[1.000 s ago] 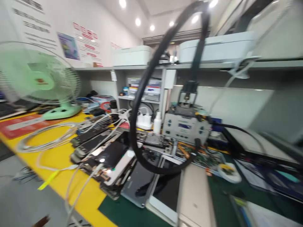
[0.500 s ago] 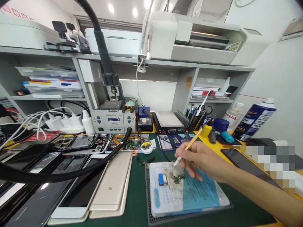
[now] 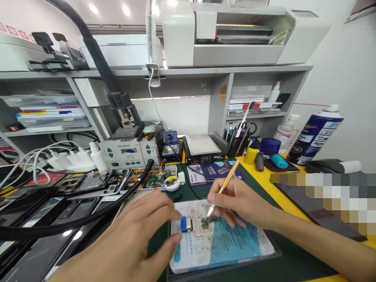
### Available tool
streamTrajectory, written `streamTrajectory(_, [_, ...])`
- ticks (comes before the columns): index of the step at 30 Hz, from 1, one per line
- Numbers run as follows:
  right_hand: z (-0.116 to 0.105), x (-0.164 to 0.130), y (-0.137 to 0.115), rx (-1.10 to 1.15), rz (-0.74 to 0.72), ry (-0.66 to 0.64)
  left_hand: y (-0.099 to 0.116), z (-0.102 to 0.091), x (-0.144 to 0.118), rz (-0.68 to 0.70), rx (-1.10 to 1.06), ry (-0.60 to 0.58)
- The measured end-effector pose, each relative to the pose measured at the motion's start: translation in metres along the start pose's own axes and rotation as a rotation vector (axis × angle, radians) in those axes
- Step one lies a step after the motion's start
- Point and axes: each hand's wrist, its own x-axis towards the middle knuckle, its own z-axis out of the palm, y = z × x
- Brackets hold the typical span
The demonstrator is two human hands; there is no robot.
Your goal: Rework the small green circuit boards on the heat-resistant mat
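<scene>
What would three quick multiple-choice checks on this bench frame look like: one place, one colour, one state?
1. Where does the small circuit board lie?
A. on the pale work mat
B. on the shelf
C. on a phone

2. What colour is the handle of the tool in the right hand?
A. red
B. gold
C. black

3. What is the left hand doing?
A. gripping the spray can
B. holding a phone
C. open, fingers at the mat's left edge, gripping nothing

Key: 1 A, the board sits on the mat beside a small blue part. 2 B, the shaft shows gold. 3 C, thumb and fingers spread with nothing in them.
</scene>
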Motion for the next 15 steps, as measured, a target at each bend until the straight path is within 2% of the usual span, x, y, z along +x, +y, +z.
streamTrajectory(3, [0.001, -0.004, 0.001, -0.029, 0.001, 0.018, 0.010, 0.007, 0.032, 0.050, -0.037, -0.083])
streamTrajectory(5, [0.003, -0.006, 0.002, -0.053, 0.007, 0.026, 0.012, 0.014, 0.039, 0.053, -0.066, -0.090])
streamTrajectory(11, [0.004, -0.008, 0.002, -0.097, 0.080, 0.045, 0.003, 0.038, 0.030, 0.036, -0.120, 0.007])
streamTrajectory(15, [0.005, -0.009, 0.003, -0.082, 0.104, 0.044, 0.000, 0.045, 0.026, 0.037, -0.130, 0.068])
